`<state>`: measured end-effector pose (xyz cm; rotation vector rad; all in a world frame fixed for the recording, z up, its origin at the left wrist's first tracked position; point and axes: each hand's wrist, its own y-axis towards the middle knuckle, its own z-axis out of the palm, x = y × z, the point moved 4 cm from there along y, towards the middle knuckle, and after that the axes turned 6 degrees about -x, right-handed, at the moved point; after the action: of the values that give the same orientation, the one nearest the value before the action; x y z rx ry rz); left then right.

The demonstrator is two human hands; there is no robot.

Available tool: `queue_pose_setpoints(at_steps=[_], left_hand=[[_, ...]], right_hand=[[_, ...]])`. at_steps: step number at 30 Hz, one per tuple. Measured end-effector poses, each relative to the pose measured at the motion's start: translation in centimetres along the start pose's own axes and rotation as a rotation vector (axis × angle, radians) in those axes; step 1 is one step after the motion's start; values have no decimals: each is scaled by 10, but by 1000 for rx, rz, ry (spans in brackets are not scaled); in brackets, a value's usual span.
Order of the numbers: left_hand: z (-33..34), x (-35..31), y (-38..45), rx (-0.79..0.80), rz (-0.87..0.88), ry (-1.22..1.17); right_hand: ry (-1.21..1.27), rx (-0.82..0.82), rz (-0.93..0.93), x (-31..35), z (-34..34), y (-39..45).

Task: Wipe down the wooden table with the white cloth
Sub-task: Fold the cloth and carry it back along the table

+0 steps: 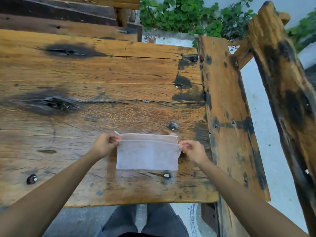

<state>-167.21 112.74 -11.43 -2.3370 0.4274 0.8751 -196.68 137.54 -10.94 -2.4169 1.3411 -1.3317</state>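
Observation:
A white cloth (147, 154) lies on the wooden table (95, 79) near its front right corner, folded over so that an upper layer covers most of a lower one. My left hand (104, 145) pinches the upper layer's left corner. My right hand (192, 150) pinches its right corner. Both corners are lifted slightly off the lower layer, whose far strip shows beyond them. The table top is rough, with dark knots, cracks and metal bolt heads.
A wooden bench (229, 108) with a tall backrest (280, 79) stands close along the table's right side. Another bench (68, 19) runs along the far side. Green plants (188, 14) grow at the back. My legs (145, 221) stand at the front edge.

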Motion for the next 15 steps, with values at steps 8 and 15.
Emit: queue_pose_setpoints(at_steps=[8, 15], left_hand=[[21, 20, 50, -30, -91, 79], [22, 15, 47, -124, -111, 22]], right_hand=[[-168, -39, 113, -8, 29, 67], [-75, -119, 30, -3, 34, 65]])
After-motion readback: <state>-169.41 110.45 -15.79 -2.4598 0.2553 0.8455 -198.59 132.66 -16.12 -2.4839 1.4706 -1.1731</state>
